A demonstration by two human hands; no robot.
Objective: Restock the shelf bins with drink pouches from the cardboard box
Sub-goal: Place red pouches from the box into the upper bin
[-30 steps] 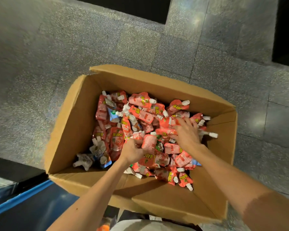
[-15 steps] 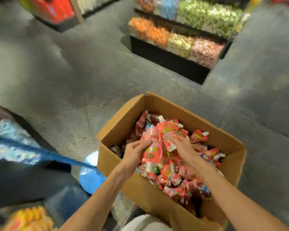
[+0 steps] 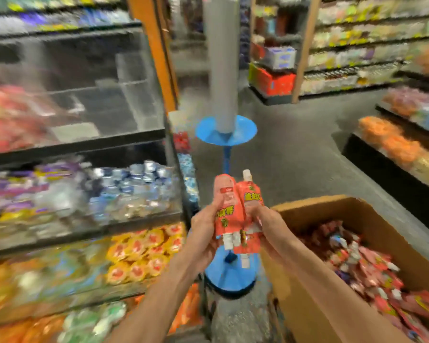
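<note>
Left hand (image 3: 203,233) and right hand (image 3: 270,229) hold a bundle of red drink pouches (image 3: 235,214) between them, fingers clamped on it, left of the cardboard box (image 3: 315,315), near the shelf bins (image 3: 89,219).

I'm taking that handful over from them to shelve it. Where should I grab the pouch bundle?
Probably the upper half of the pouch bundle, from above: it stands upright and bare there, while the left hand and right hand clasp its lower sides.
</note>
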